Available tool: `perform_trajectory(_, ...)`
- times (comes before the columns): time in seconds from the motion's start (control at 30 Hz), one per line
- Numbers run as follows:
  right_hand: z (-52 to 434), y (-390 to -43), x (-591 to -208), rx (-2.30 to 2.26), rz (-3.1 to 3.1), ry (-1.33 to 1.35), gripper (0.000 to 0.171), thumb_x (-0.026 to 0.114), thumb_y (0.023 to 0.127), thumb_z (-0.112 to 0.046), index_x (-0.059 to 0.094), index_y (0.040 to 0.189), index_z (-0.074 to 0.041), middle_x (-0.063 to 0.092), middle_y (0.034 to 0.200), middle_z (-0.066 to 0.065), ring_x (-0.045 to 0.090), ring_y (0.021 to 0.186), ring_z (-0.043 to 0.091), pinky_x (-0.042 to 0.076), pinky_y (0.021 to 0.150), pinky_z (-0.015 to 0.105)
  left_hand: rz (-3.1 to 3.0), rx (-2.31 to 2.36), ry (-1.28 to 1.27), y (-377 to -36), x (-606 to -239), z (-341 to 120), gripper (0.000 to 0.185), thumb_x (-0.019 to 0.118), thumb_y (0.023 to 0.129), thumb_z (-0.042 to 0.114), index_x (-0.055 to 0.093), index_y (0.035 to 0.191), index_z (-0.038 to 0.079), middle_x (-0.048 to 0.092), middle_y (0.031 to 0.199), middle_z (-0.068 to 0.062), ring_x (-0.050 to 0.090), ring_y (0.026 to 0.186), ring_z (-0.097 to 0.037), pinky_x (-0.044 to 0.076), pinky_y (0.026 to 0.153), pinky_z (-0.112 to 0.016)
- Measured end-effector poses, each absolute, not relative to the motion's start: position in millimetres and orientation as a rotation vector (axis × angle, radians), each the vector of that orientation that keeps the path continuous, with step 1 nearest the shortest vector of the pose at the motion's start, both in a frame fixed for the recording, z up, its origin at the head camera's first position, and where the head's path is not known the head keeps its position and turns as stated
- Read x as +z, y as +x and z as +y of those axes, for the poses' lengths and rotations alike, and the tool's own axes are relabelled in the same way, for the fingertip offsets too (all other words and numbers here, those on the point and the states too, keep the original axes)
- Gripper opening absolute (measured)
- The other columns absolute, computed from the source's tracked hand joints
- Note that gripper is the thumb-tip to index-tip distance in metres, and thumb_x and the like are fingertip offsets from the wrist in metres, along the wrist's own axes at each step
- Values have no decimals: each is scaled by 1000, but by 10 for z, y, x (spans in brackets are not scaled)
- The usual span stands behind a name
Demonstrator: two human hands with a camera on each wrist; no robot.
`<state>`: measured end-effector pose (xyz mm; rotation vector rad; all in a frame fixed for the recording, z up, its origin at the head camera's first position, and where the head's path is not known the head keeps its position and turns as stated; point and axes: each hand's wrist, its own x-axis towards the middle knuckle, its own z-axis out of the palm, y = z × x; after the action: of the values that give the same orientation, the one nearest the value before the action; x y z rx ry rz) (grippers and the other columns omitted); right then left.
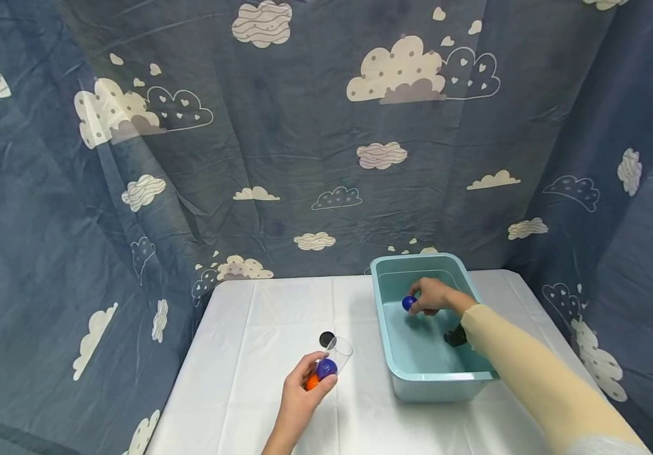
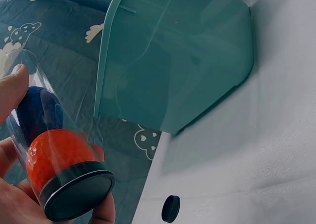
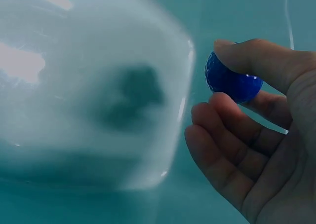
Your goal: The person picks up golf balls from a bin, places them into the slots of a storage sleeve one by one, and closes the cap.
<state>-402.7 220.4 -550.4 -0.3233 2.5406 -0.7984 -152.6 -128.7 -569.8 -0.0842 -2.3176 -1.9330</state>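
Note:
My left hand (image 1: 298, 401) grips a clear tube (image 2: 61, 103) with a black end cap (image 2: 79, 193). Inside the tube, an orange golf ball (image 2: 59, 152) sits against that cap with a blue golf ball (image 1: 327, 368) above it. The tube's other end is uncovered and tilts toward the back right in the head view. Over the floor of the teal bin (image 1: 440, 390), my right hand (image 1: 433, 295) pinches a second blue golf ball (image 3: 232, 81) between thumb and fingers.
A loose black cap (image 1: 327, 339) lies on the white table (image 1: 269, 328), just behind the tube. Within the bin, a dark object (image 1: 456, 336) lies by the right wall, partly hidden by my sleeve (image 1: 531, 366). A cloud-patterned curtain (image 1: 280, 120) surrounds the table's back and sides.

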Motion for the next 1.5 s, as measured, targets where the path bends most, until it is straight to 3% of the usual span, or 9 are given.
perform_trajectory(0.7,1969,-3576,-4797,-697,2569,-590,46,85,80,-38,71,106,-2,68,80,3,67,66,19,55,60,33,-2279,-1995,-131,-1518,-5728,-1393,42,82,86,25,65,124,21,71,104,-4,66,92,-19,55,77,-29)
perform_trajectory(0.9,1891,-3406,-4641,-710,2602,-662,46,88,77,-34,71,107,-3,68,82,-1,65,70,16,55,64,32,-2290,-1992,-96,-1534,-5740,-1414,43,83,84,30,66,123,25,70,103,-1,66,92,-19,55,77,-29)
perform_trajectory(1.2,1797,-3133,-4415,-757,2600,-850,39,89,76,-23,72,110,-11,70,92,-4,66,84,13,55,72,32,-2265,-1996,-133,-1543,-5745,-1397,40,81,87,20,65,123,18,70,103,-5,66,91,-18,55,77,-28)
perform_trajectory(1.5,1688,-2816,-4377,-876,2550,-959,38,86,78,-17,70,112,-16,70,94,-6,68,82,13,55,70,29,-2255,-2033,-128,-1523,-5715,-1361,41,82,86,19,65,123,18,70,102,-6,65,89,-18,54,76,-27)
